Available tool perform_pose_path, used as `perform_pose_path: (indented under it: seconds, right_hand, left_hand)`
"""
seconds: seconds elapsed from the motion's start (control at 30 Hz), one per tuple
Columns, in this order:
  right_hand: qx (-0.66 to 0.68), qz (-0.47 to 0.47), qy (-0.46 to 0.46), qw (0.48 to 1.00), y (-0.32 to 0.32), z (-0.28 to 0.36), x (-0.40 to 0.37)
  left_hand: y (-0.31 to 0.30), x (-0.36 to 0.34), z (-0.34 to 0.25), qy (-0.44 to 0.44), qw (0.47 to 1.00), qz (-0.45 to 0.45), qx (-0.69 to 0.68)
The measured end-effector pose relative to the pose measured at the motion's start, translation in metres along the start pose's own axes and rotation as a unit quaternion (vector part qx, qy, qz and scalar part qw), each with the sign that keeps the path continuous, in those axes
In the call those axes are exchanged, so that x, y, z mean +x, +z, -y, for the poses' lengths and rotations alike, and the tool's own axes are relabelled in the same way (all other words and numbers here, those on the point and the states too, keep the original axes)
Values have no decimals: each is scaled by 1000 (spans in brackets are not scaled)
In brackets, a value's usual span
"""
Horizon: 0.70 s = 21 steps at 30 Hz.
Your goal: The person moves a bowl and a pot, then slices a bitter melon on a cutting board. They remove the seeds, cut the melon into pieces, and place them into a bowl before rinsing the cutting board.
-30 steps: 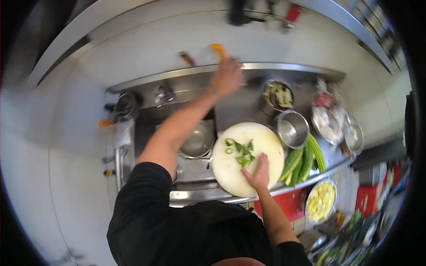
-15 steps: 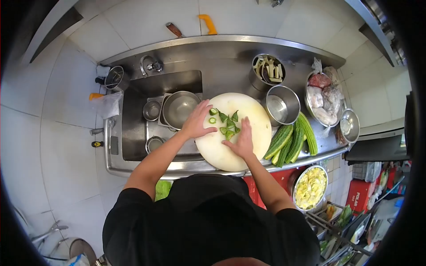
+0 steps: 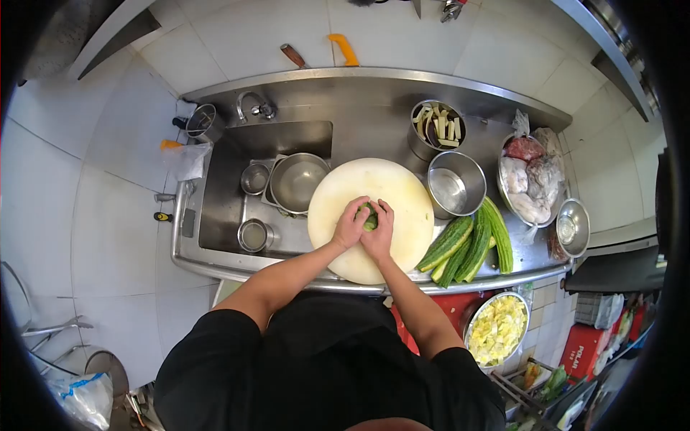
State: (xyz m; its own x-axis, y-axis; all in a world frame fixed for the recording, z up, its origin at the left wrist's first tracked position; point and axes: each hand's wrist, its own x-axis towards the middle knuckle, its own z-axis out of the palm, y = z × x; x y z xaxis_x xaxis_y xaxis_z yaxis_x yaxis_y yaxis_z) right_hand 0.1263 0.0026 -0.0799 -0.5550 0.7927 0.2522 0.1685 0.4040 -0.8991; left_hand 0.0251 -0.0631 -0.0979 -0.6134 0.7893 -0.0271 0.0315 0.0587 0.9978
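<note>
On the round white cutting board, my left hand and my right hand are drawn close together. Between them is a small heap of cut green vegetable ends, cupped from both sides with the fingers curled round it. My palms and fingers hide most of the pieces. Several long ridged green gourds lie just right of the board. Behind these stands a steel pot with nothing visible inside.
Left of the board is a sink holding a steel bowl and smaller containers. A pot of cut eggplant strips stands at the back. Bagged meat fills a bowl at right. Below the counter is a bowl of chopped yellow-green leaves.
Both hands have come together from opposite sides of the board. The scattered green pieces are now gathered between them. The camera view has shifted slightly.
</note>
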Motion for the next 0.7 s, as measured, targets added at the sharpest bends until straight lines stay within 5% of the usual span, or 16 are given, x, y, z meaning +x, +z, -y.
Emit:
perform_pose_path:
  seconds: [0.37, 0.6, 0.7]
  right_hand:
    - [86, -155, 140, 974, 22, -2, -9]
    - [72, -148, 140, 976, 45, 34, -33]
    - [80, -122, 127, 981, 77, 69, -57]
  left_hand:
    - [39, -14, -30, -161, 924, -84, -336]
    - [-4, -35, -27, -207, 885, -48, -414]
    - [-45, -68, -33, -188, 853, -98, -477]
